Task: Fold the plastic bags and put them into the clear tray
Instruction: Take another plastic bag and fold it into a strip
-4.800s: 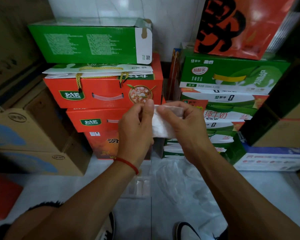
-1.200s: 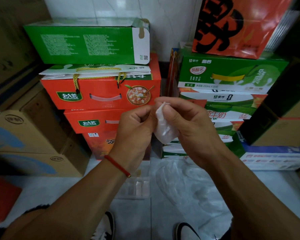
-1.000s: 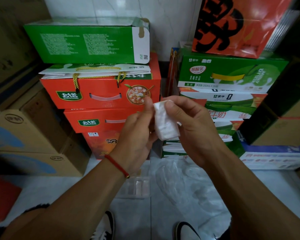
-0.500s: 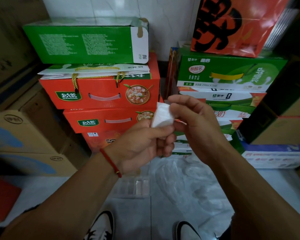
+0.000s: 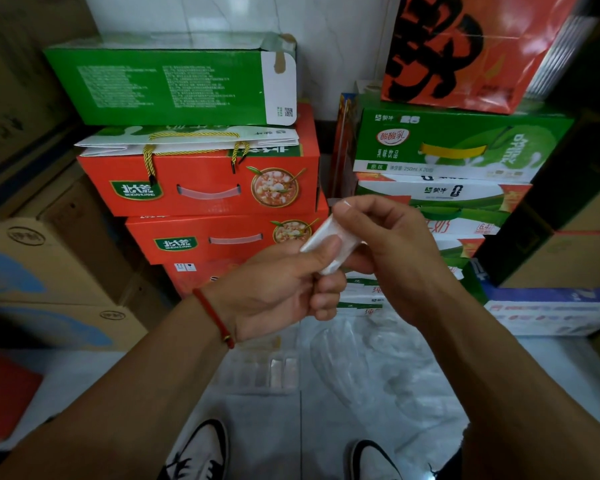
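A small white plastic bag (image 5: 329, 237), folded into a tight flat packet, is held at chest height between both hands. My left hand (image 5: 278, 289) pinches its lower end between thumb and curled fingers. My right hand (image 5: 392, 247) holds its upper end with thumb and fingertips. On the floor below sits the clear tray (image 5: 260, 372) with a few folded bags in it. A heap of loose clear plastic bags (image 5: 371, 368) lies on the tiles to the tray's right.
Stacked red gift boxes (image 5: 201, 188) and a green carton (image 5: 167, 84) stand behind the hands on the left, green milk cartons (image 5: 454, 147) on the right. Brown cardboard boxes (image 5: 45, 258) line the left side. My two shoes (image 5: 201, 452) are at the bottom edge.
The bag has been folded smaller, from a wider strip into a tight packet. My left hand dropped under it and now pinches its lower end; both hands have lowered slightly.
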A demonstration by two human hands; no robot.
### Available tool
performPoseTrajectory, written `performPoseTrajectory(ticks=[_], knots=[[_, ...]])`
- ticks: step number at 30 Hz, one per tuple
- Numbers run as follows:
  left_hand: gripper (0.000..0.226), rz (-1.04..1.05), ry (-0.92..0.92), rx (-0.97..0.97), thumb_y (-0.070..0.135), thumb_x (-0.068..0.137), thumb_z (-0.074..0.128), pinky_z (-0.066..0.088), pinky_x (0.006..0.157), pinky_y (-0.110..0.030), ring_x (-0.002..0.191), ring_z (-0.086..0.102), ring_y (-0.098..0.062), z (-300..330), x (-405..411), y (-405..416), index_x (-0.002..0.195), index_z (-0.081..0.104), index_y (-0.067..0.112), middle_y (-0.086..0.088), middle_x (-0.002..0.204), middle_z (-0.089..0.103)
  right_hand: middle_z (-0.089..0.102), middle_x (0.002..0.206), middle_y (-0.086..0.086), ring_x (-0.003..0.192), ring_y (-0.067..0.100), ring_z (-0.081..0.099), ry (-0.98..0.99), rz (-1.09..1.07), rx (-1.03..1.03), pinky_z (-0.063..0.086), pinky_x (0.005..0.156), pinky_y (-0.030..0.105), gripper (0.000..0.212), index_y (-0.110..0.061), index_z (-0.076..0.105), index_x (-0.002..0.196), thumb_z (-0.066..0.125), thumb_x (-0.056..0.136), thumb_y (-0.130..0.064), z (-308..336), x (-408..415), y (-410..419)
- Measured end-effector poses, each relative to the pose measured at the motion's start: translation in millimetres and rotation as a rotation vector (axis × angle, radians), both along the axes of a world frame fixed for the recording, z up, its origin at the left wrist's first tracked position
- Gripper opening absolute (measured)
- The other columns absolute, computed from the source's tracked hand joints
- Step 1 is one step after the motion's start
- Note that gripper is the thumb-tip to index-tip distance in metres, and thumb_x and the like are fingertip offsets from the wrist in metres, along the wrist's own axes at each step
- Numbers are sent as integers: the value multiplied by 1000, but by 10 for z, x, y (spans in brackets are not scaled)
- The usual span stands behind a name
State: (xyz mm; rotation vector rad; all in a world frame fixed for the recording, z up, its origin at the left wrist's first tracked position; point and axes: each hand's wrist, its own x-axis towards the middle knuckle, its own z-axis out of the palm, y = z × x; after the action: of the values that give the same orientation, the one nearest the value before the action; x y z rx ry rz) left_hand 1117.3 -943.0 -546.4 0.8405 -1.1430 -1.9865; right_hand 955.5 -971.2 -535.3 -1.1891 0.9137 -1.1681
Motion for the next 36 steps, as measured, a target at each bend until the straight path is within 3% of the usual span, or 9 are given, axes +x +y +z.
performPoseTrajectory(ticks=[4, 7, 12, 17, 21, 26, 29, 32, 36], knots=[[34, 43, -73, -33, 31, 102, 48, 36, 56, -25, 55, 34, -12, 8, -8, 2, 109, 63, 1, -2, 67, 36, 66, 78, 4, 77, 18, 63, -113, -15, 115, 55, 71, 35, 7, -11, 72, 87, 72, 93, -15, -30, 23, -2], [34, 55, -87, -47, 35, 97, 54, 40, 56, -25, 57, 42, -14, 1, -10, 2, 113, 56, 5, -3, 68, 46, 71, 81, 5, 78, 18, 69, -77, -46, 75, 59, 65, 31, 5, -8, 71, 91, 71, 94, -12, -41, 32, -2], [56, 170, -173, -92, 50, 92, 59, 52, 66, -31, 78, 67, -24, 18, 8, -33, 122, 63, 3, -17, 95, 72, 74, 81, 3, 75, 13, 69, -10, -193, -26, 58, 69, 29, 6, -10, 74, 92, 72, 95, -15, -84, 31, -51], [38, 519, -307, -295, 32, 109, 39, 51, 56, -28, 59, 63, -19, -89, -83, -65, 107, 66, 5, -12, 74, 69, 75, 82, 2, 75, 10, 68, 41, -202, -35, 55, 67, 27, 15, -9, 73, 97, 70, 98, -23, -119, 86, -55], [38, 599, -555, -498, 29, 110, 40, 46, 52, -29, 53, 55, -15, -141, -32, -84, 98, 64, 3, -4, 64, 62, 70, 84, 25, 67, 23, 63, 131, -98, -27, 51, 58, 35, 40, -1, 72, 100, 67, 98, -41, -92, 89, -46], [40, 674, -663, -644, 35, 108, 43, 42, 55, -37, 55, 50, -12, -198, -31, -92, 88, 59, 5, -6, 62, 55, 63, 57, -11, 51, 3, 57, 341, -150, -208, 43, 51, 25, 21, -14, 73, 90, 73, 96, -35, -186, 154, -63], [37, 796, -721, -753, 30, 108, 46, 41, 54, -37, 58, 52, -19, -199, -54, -89, 82, 59, 6, -12, 68, 58, 62, 55, -11, 49, 3, 56, 305, -178, -245, 41, 50, 22, 20, -14, 71, 88, 71, 98, -32, -221, 229, -62], [34, 878, -780, -840, 23, 108, 48, 34, 49, -24, 58, 49, -15, -156, -75, -67, 77, 56, 11, 0, 63, 53, 63, 60, -6, 51, 7, 58, 248, -206, -232, 42, 49, 22, 27, -12, 68, 88, 71, 98, -36, -223, 310, -30], [34, 928, -732, -850, 22, 107, 49, 37, 52, -35, 61, 51, -22, -144, -95, -74, 79, 60, 5, -7, 64, 55, 61, 59, -7, 52, 8, 57, 197, -244, -264, 44, 50, 26, 26, -11, 66, 83, 72, 97, -31, -217, 345, -27]])
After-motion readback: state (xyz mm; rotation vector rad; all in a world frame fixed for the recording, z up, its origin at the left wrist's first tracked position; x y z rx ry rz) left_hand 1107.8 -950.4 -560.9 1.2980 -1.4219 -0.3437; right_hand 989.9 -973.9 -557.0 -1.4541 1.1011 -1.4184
